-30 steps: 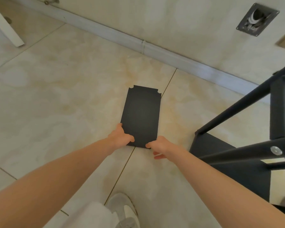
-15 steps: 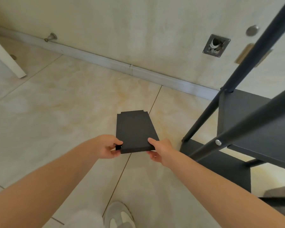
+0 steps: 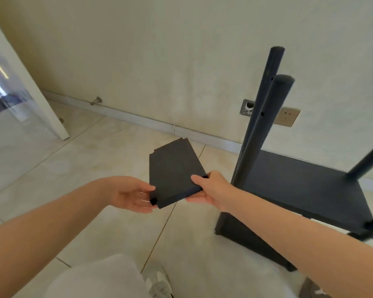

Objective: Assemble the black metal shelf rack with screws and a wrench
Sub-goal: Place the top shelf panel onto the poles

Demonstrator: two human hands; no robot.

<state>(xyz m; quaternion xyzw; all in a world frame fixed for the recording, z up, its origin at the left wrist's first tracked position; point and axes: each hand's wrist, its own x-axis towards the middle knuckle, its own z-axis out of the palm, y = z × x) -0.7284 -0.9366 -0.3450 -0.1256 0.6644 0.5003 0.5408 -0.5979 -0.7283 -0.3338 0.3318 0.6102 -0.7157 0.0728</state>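
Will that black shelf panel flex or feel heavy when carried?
Probably stiff: the shelf panel looks flat though held only at its near edge. Likely light: the right hand just pinches it, the left hand supports a corner.

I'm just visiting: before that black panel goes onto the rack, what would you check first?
1. Panel lifted off the floor: ok.
2. Right hand pinches its near corner: ok.
3. Left hand grips firmly: not ok, it only cradles the corner from below.
4. Posts show open holes: ok.
5. Screws and wrench within reach: cannot tell, none in view.
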